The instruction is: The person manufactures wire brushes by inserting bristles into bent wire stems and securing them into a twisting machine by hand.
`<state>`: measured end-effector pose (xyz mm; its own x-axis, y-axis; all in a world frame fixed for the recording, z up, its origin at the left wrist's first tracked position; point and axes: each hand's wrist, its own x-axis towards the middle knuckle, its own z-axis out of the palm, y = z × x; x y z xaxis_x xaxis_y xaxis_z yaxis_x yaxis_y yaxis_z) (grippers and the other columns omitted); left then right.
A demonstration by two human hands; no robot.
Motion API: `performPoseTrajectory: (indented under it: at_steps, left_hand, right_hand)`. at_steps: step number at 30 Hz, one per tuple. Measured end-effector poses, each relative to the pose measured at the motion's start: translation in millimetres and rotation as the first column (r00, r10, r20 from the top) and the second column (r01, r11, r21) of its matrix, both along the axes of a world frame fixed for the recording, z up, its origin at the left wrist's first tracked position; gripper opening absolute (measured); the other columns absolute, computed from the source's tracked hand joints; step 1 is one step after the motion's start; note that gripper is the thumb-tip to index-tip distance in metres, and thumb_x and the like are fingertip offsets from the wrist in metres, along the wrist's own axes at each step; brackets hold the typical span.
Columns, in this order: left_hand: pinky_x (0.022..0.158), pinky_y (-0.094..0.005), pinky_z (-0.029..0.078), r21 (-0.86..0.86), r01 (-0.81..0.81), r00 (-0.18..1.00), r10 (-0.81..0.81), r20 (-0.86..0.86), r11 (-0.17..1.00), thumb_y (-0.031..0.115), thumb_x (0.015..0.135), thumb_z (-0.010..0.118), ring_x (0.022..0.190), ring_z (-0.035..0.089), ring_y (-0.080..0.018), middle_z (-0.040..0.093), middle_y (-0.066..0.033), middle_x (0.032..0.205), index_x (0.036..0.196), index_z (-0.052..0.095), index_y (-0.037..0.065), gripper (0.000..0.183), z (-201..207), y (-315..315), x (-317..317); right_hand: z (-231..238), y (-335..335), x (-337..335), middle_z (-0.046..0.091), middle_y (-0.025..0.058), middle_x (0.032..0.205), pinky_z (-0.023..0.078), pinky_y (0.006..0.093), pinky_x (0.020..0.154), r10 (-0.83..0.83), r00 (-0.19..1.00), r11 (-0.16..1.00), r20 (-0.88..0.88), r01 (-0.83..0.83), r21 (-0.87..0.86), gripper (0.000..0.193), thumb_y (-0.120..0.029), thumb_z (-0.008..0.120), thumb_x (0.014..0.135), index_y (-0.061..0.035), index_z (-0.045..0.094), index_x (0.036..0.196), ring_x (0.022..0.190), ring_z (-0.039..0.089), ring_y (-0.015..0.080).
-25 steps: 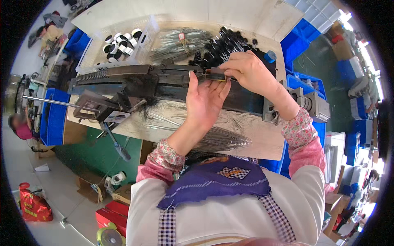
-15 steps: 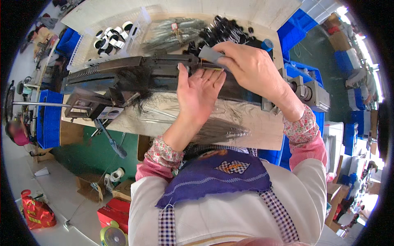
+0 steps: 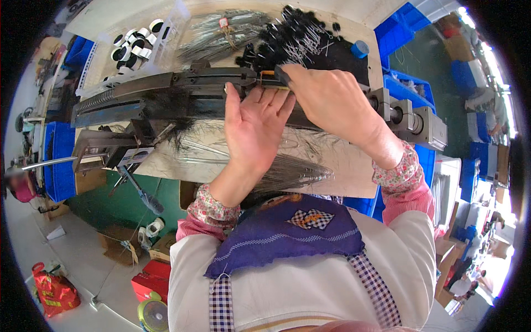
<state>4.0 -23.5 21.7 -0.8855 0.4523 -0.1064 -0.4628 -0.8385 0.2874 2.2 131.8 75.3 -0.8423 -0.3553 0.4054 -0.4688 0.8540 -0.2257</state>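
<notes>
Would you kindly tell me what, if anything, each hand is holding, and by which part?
The right hand grips a dark piece, apparently by its right end; the left hand is open, with no grip visible.

We see only part of the dark piece [image 3: 281,76] in the right hand [image 3: 332,99]; the fingers [image 3: 297,76] cover the rest. Our left forearm [image 3: 232,181] hides some of the wires [image 3: 298,172] on the desk [image 3: 354,181], and a co-worker [image 3: 22,189] (at far left) is blurred.
</notes>
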Motion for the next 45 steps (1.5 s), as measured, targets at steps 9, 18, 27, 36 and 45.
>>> performPoseTrajectory:
  at_steps: [9, 18, 27, 36, 45]
  left_hand:
    - [0.108, -0.0411, 0.030, -0.180, 0.052, 0.998, -0.048, 0.027, 0.982, 0.049, 0.097, 0.039, 0.113, 0.048, -0.0251, 0.055, -0.0104, 0.109, 0.104, 0.052, 0.002, 0.050, 13.6, 0.2, -7.7]
    - [0.094, -0.0268, 0.036, -0.222, -0.043, 0.997, 0.057, 0.053, 0.974, 0.027, 0.093, 0.061, 0.104, 0.050, -0.0095, 0.057, 0.0035, 0.103, 0.101, 0.055, 0.013, 0.018, -17.0, 24.3, 15.6]
    - [0.114, -0.0428, 0.022, -0.245, 0.207, 0.936, -0.264, -0.231, 0.947, 0.011, 0.094, 0.049, 0.138, 0.031, -0.0360, 0.038, -0.0228, 0.144, 0.142, 0.032, -0.004, 0.054, -10.8, -35.0, 72.3]
    - [0.100, -0.0545, 0.039, -0.031, 0.014, 0.873, 0.027, -0.487, -0.999, 0.027, 0.081, 0.066, 0.116, 0.055, -0.0364, 0.054, -0.0252, 0.127, 0.148, 0.026, 0.010, 0.080, -94.1, -337.5, 101.1]
    - [0.098, -0.0483, 0.041, 0.045, -0.330, 0.769, -0.296, -0.566, -0.943, 0.021, 0.083, 0.066, 0.116, 0.054, -0.0384, 0.057, -0.0209, 0.124, 0.142, 0.036, 0.004, 0.068, -86.4, -244.1, 90.3]
  right_hand:
    - [1.4, -10.8, -1.2, 0.060, 0.0143, 0.062, 0.050, 0.0378, 0.048, 0.088, 0.995, 0.955, -0.051, -0.069, 0.288, 0.024, -0.005, 0.061, 0.072, 0.0040, 0.051, 0.091, 0.062, 0.065, 0.0314]
    - [-68.4, 14.2, 79.6, 0.063, 0.0181, 0.079, 0.051, 0.0462, 0.060, -0.033, 0.891, 0.998, 0.454, 0.007, 0.059, 0.024, -0.010, 0.056, 0.081, -0.0031, 0.052, 0.103, 0.072, 0.064, 0.0366]
    - [-129.5, 0.6, 59.3, 0.064, 0.0119, 0.079, 0.053, 0.0407, 0.060, 0.132, 0.870, 0.989, 0.475, -0.082, -0.125, 0.020, -0.022, 0.061, 0.082, -0.0044, 0.059, 0.089, 0.074, 0.065, 0.0304]
    - [-126.2, 27.9, 81.0, 0.064, 0.0142, 0.093, 0.053, 0.0345, 0.070, 0.101, 0.925, 0.959, 0.366, 0.008, -0.285, 0.028, -0.009, 0.068, 0.079, -0.0031, 0.053, 0.103, 0.082, 0.066, 0.0279]
    - [-67.9, 70.7, 100.0, 0.060, 0.0036, 0.089, 0.047, 0.0245, 0.066, -0.209, 0.944, 0.572, 0.256, 0.330, -0.751, 0.014, -0.004, 0.062, 0.088, 0.0006, 0.057, 0.101, 0.077, 0.053, 0.0076]
